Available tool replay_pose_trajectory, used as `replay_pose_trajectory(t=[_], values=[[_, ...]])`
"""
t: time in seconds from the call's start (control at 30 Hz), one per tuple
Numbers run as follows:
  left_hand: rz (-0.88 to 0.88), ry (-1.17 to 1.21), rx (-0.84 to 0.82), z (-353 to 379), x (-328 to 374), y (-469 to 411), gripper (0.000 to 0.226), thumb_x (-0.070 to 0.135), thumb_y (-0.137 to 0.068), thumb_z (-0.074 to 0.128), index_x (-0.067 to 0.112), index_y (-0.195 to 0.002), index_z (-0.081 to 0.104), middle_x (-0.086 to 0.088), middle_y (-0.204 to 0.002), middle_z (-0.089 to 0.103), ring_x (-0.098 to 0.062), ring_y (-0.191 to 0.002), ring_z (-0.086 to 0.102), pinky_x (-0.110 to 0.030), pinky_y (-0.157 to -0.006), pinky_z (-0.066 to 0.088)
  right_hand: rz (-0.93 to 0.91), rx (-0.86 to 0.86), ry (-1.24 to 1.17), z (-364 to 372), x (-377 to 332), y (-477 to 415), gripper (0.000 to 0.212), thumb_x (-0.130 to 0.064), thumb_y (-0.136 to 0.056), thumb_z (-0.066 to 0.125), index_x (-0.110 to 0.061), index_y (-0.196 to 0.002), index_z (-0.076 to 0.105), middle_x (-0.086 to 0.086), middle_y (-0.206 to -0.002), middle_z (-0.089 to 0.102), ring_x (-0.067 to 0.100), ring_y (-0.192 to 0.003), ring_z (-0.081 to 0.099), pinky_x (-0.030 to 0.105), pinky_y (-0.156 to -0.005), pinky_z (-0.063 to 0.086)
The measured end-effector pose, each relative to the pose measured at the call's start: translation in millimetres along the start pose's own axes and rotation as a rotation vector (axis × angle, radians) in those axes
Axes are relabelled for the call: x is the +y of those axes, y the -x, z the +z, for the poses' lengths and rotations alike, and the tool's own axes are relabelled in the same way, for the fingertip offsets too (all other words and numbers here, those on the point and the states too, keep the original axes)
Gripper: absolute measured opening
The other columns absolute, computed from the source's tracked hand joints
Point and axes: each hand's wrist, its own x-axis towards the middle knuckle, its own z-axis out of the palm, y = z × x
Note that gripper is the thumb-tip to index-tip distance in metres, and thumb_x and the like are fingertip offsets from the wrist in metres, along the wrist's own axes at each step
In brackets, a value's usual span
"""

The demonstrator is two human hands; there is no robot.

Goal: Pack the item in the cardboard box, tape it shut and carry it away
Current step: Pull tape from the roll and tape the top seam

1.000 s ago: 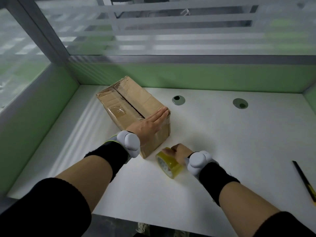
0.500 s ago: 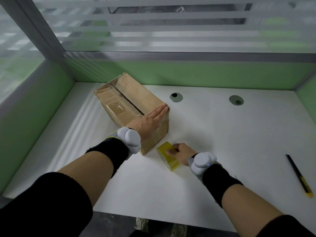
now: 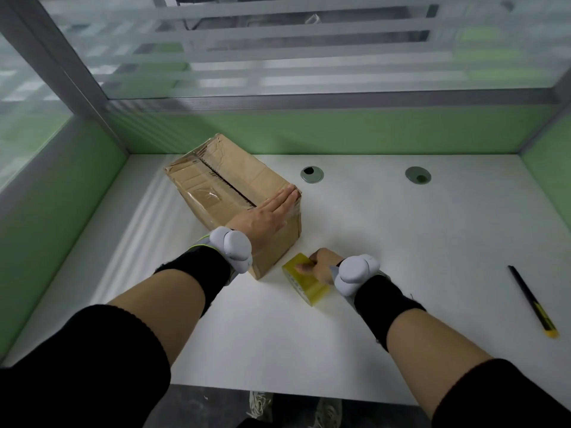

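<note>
Taping step, likely. Cardboard box [image 3: 216,180] far left on desk [image 3: 401,242], flaps closed, seam untaped. Left hand [image 3: 265,214] flat, fingers straight, pressing box top. Right hand [image 3: 321,264] clamped on tape roll [image 3: 304,284] near box corner. Next: free tape end, bridge seam.

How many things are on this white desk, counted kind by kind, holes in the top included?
Box: 1
Tape roll: 1
Knife: 1
Cable holes: 2
Total: 5
</note>
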Motion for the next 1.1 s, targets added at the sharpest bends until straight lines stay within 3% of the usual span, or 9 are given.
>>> replay_pose_trajectory(t=[0.2, 0.27, 0.37, 0.5, 0.63, 0.8, 0.93, 1.03, 1.1], values=[[-0.007, -0.025, -0.037, -1.5, 0.3, -0.4, 0.058, 0.020, -0.100, 0.027, 0.014, -0.146, -0.008, 0.000, -0.157, -0.011, -0.011, -0.145, -0.006, -0.015, -0.111, -0.004, 0.056, 0.034, 0.114, 1.7, -0.9, 4.4, 0.054, -0.045, -0.093, 0.047, 0.002, -0.117, 0.057, 0.016, -0.107, 0.061, 0.031, -0.109, 0.059, 0.032, -0.089, 0.040], [-0.016, -0.014, -0.040, -2.1, 1.2, -0.4, 0.057, 0.020, -0.100, 0.027, 0.014, -0.146, -0.008, -0.001, -0.157, -0.011, -0.012, -0.145, -0.005, -0.015, -0.110, -0.004, 0.047, 0.063, 0.153, 3.2, 1.2, 4.5, 0.050, -0.042, -0.092, 0.048, 0.000, -0.119, 0.056, 0.015, -0.118, 0.061, 0.032, -0.115, 0.057, 0.031, -0.092, 0.042], [-0.031, -0.012, -0.038, -2.6, 2.5, -0.2, 0.057, 0.020, -0.100, 0.027, 0.014, -0.146, -0.006, -0.001, -0.157, -0.010, -0.012, -0.145, -0.004, -0.011, -0.107, -0.007, 0.038, 0.104, 0.130, 3.4, 1.2, 5.6, 0.054, -0.045, -0.087, 0.056, 0.000, -0.116, 0.060, 0.019, -0.118, 0.063, 0.035, -0.111, 0.059, 0.033, -0.079, 0.041], [-0.058, 0.070, -0.068, -7.9, 2.6, -1.3, 0.058, 0.024, -0.099, 0.032, 0.019, -0.147, 0.000, 0.005, -0.158, -0.005, -0.011, -0.145, 0.002, -0.017, -0.112, -0.001, 0.055, 0.031, 0.117, 1.4, 4.6, 9.5, 0.060, -0.052, -0.090, 0.046, -0.002, -0.123, 0.054, 0.014, -0.125, 0.059, 0.031, -0.116, 0.056, 0.031, -0.089, 0.037], [-0.084, 0.125, -0.033, -16.7, 7.3, -3.1, 0.055, 0.030, -0.097, 0.038, 0.020, -0.146, 0.017, 0.007, -0.157, 0.012, -0.016, -0.142, 0.022, -0.037, -0.113, 0.029, 0.029, 0.032, 0.047, -1.5, 8.7, 15.7, 0.057, -0.048, -0.091, 0.049, -0.001, -0.123, 0.054, 0.013, -0.111, 0.057, 0.029, -0.104, 0.055, 0.026, -0.082, 0.030], [0.008, 0.054, 0.054, -22.9, 36.1, -15.2, 0.045, 0.026, -0.096, 0.039, 0.019, -0.140, 0.034, 0.006, -0.149, 0.031, -0.019, -0.132, 0.038, -0.036, -0.102, 0.041, -0.016, 0.054, -0.046, -16.6, 18.5, 24.0, 0.038, -0.029, -0.093, 0.053, 0.000, -0.117, 0.060, 0.009, -0.097, 0.055, 0.020, -0.090, 0.052, 0.030, -0.088, 0.042], [0.087, 0.064, 0.030, -18.2, 67.9, -32.9, 0.041, 0.021, -0.094, 0.041, 0.019, -0.136, 0.040, 0.004, -0.143, 0.039, -0.020, -0.126, 0.043, -0.034, -0.101, 0.039, 0.037, 0.193, -0.318, -36.6, 39.2, 34.3, 0.014, -0.004, -0.096, 0.043, -0.005, -0.090, 0.055, -0.001, -0.059, 0.066, 0.008, -0.055, 0.062, 0.012, -0.055, 0.046], [0.117, 0.095, -0.031, -7.7, 95.0, -50.7, 0.041, 0.022, -0.094, 0.041, 0.019, -0.135, 0.041, 0.003, -0.141, 0.041, -0.020, -0.126, 0.044, -0.038, -0.100, 0.042, 0.083, 0.280, -0.366, -54.3, 60.1, 48.2, 0.010, -0.018, -0.092, 0.053, -0.016, -0.097, 0.062, 0.010, -0.104, 0.071, 0.021, -0.096, 0.066, 0.019, -0.075, 0.042], [0.121, 0.108, -0.068, 2.2, 115.0, -63.6, 0.041, 0.026, -0.095, 0.040, 0.023, -0.135, 0.039, 0.006, -0.140, 0.040, -0.019, -0.126, 0.044, -0.038, -0.097, 0.044, 0.116, 0.384, -0.357, -65.2, 80.3, 57.8, 0.023, -0.019, -0.091, 0.056, -0.011, -0.111, 0.065, 0.010, -0.118, 0.067, 0.025, -0.104, 0.062, 0.018, -0.074, 0.039]])
